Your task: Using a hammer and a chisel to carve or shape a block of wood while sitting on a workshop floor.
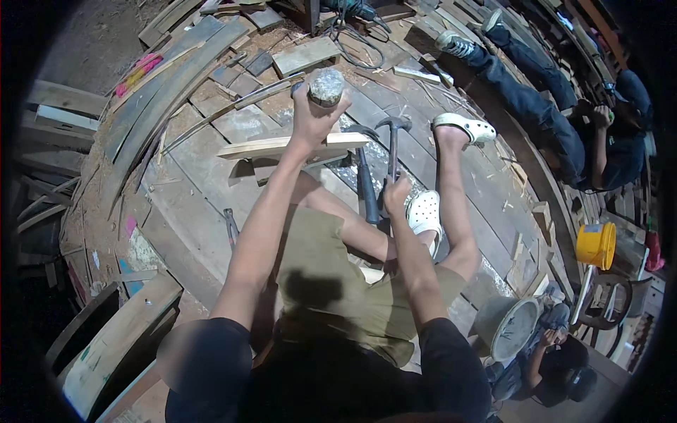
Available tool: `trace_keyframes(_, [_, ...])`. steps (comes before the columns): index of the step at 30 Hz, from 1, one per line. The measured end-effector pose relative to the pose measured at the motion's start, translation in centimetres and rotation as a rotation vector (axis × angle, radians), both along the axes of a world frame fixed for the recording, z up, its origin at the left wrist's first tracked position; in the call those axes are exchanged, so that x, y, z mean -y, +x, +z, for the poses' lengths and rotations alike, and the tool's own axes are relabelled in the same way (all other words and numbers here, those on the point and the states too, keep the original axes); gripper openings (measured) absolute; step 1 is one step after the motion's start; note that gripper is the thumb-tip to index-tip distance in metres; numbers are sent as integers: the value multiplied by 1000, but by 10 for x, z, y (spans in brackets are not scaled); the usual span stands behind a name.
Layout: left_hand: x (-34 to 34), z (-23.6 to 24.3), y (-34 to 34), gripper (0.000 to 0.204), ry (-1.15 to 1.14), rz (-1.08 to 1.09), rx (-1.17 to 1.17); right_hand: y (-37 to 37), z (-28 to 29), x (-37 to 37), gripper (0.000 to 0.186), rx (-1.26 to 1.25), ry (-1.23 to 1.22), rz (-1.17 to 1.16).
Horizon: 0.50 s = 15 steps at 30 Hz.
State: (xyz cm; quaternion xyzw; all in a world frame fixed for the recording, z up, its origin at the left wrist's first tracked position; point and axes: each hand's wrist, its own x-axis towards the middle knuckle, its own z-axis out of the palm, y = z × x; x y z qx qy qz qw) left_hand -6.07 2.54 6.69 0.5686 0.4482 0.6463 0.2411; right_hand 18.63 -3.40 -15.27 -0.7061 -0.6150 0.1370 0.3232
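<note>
My left hand (310, 116) is raised and closed around a thick, grey, blunt-ended lump (326, 87) with a scuffed face; whether it is stone or a metal tool head I cannot tell. In my right hand (397, 194) is a claw hammer (393, 148), gripped by its handle with the head pointing away from me. Just left of it, a second hammer (367, 187) with a dark handle lies on the floorboards. Below my left hand, a pale wooden strip (247, 149) rests across another wood piece, partly hidden by my wrist. Pincers (230, 224) lie left of my left forearm.
Long curved planks (176, 70) and offcuts (307, 56) cover the far left. Cables (352, 42) lie at the back. One person in jeans (529, 99) is at the far right, another person (553, 363) at lower right. Grey bucket (511, 328) and yellow bucket (596, 245) stand rightward.
</note>
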Motion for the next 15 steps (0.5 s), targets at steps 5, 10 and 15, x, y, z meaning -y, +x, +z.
trace_keyframes(5, [3, 1, -1, 32, -29, -28, 16, -7, -2, 6, 28, 115, 34, -119])
trace_keyframes(10, [2, 3, -3, 30, -80, -16, 15, -22, 2, 0, 30, -92, -15, -78])
trace_keyframes(15, [8, 7, 3, 27, -35, -11, 65, -51, -1, -21, 46, -108, -416, 36])
